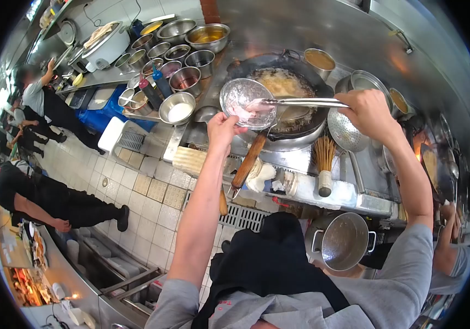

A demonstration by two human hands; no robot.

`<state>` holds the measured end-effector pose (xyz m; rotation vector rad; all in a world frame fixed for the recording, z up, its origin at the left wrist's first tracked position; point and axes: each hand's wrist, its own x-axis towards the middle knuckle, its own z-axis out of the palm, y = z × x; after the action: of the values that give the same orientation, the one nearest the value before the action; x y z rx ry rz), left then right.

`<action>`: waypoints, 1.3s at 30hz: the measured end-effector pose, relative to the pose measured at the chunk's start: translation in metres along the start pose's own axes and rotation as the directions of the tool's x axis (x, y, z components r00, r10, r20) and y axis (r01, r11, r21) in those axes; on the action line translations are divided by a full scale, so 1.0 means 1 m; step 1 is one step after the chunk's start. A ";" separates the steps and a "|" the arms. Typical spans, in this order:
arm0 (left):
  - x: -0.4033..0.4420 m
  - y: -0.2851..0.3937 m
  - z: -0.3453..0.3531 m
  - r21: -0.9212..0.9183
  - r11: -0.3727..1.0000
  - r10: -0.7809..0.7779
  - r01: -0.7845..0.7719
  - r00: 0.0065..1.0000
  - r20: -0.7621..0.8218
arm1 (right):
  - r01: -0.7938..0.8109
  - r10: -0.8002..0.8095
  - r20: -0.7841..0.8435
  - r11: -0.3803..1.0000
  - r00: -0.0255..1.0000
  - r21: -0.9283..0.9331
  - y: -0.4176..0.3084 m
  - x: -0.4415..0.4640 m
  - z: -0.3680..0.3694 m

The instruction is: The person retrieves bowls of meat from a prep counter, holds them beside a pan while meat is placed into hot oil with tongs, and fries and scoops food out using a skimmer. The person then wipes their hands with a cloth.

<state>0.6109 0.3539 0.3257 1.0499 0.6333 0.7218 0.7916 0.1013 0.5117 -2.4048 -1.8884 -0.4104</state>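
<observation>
Standing at the far left, a person in dark clothes (54,192) is letting one arm hang beside a counter. Further right, a white cooker (109,48) is sitting on a shelf near many metal bowls (some are holding sauces, and one near the shelf's end is holding something white). A white stool (115,131) is standing below them.

Next comes the left hand (224,130), its thumb and fingers closing on the rim of a small bowl (246,88). Pale pink food (240,113) is lying inside it, and the bowl is hovering over the near left part of a dark wok (240,67). A wooden handle (249,164) is slanting down below the bowl. Oil (281,81) is bubbling in the wok.

Metal tongs (311,102) are reaching into the bowl; whether their tips are pinching the food, I cannot tell. A bamboo brush (324,159) is resting on the stove ledge. Further right, the right hand (371,112) is clasping the tongs' other end above a skimmer (350,130). A two-handled pot (348,241) is standing below.
</observation>
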 end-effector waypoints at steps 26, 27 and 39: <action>-0.022 0.009 -0.046 -0.065 0.998 0.016 -0.013 0.998 0.055 | -0.117 0.112 0.036 0.976 0.993 0.185 -0.027 0.014 0.008; -0.021 0.009 -0.042 -0.061 0.998 0.016 -0.012 0.997 0.073 | -0.075 0.069 0.035 0.976 0.997 0.205 -0.033 0.006 0.005; -0.013 -0.001 -0.022 -0.138 0.987 -0.071 0.079 0.996 0.062 | -0.015 0.024 -0.079 0.993 0.997 0.113 -0.040 -0.017 0.029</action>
<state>0.5870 0.3554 0.3181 0.9087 0.5615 0.6591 0.7544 0.1009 0.4752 -2.2973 -1.8030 -0.3823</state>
